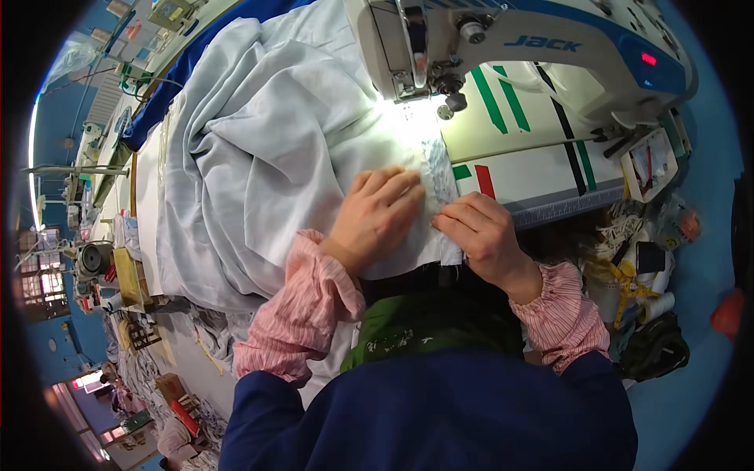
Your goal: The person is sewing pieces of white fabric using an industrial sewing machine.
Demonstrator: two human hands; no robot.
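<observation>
The strip's (441, 174) near edge is pinched between thumb and fingers of the right hand (481, 238), apparently so that it is held straight. Just left of it, the left hand (378, 212) is laid palm down on the cloth (259, 149), fingers close together and nothing seen gripped, probably so that the fabric is pressed flat. Slack cloth is bunched left of that hand, perhaps to be out of its way. Right of the right hand, a ruler (565, 206) is set along the table (534, 173). Ahead of both hands, the strip's far end is lit beneath the machine (503, 39).
</observation>
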